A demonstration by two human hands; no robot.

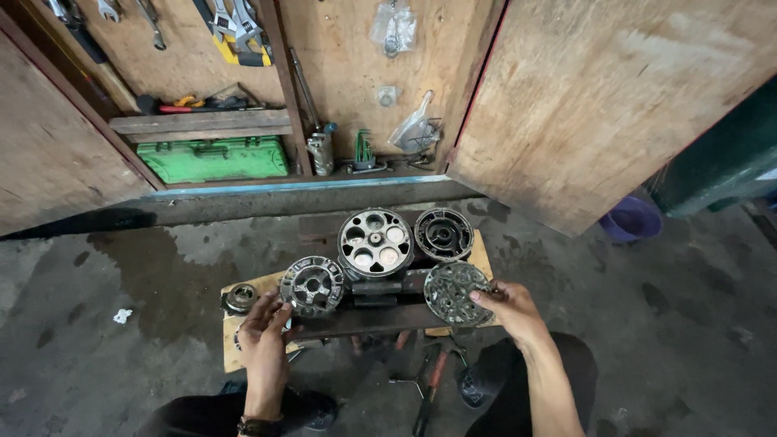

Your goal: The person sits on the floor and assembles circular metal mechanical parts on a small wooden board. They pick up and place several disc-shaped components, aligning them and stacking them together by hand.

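At the wooden board's (257, 285) left edge lies a small round metal ring (239, 298). The left hand (263, 336) rests loosely curled, fingertips touching a grimy slotted metal disc (312, 284); its grip holds nothing firmly. Behind stand a pale cylinder block (375, 241) with round bores and a dark ribbed housing (443, 234). The right hand (508, 306) pinches a flat, perforated, rust-speckled plate (451, 293) near the board's right edge.

Soft, even daylight is filling the frame, a little dim, with no glare. A dark shadow is lying at the left under the cupboard door (57, 154). The wide lens is bending the doors outward at the edges. Focus is holding sharp at center; the corners are softening slightly.
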